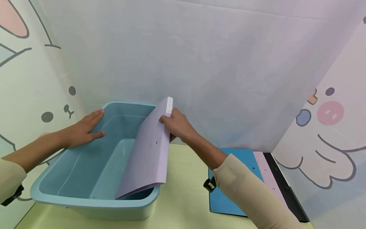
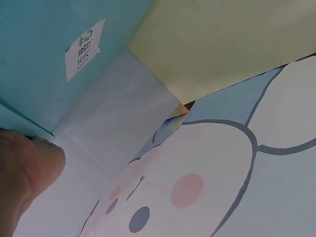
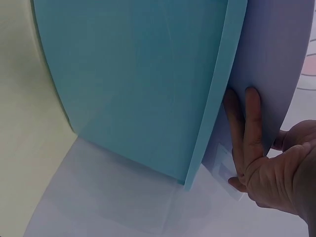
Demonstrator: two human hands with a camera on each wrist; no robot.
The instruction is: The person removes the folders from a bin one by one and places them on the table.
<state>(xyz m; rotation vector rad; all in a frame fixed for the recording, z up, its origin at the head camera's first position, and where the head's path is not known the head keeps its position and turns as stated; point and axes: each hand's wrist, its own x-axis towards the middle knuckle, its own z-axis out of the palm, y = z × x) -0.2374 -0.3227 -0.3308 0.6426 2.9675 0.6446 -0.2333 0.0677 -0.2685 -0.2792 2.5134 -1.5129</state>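
A lilac file folder [image 1: 147,149] leans at a slant over the right side of a blue plastic tub [image 1: 94,203], its lower end inside the rim. My right hand [image 1: 178,125] grips the folder by its upper spine edge, thumb on the near face. In the right wrist view, the fingers [image 3: 253,123] lie along the folder's other face, just outside the tub wall. On the tub's left rim rests my left hand [image 1: 85,129], fingers straight and thumb spread. The left wrist view shows only part of this hand [image 2: 29,165] at the tub's side.
A blue folder [image 1: 226,197], a pink one [image 1: 267,171] and a black one [image 1: 286,184] lie at the right of the pale table [image 1: 186,190]. A white paper label [image 2: 85,50] is stuck on the tub's outside. Printed cloth walls enclose the table.
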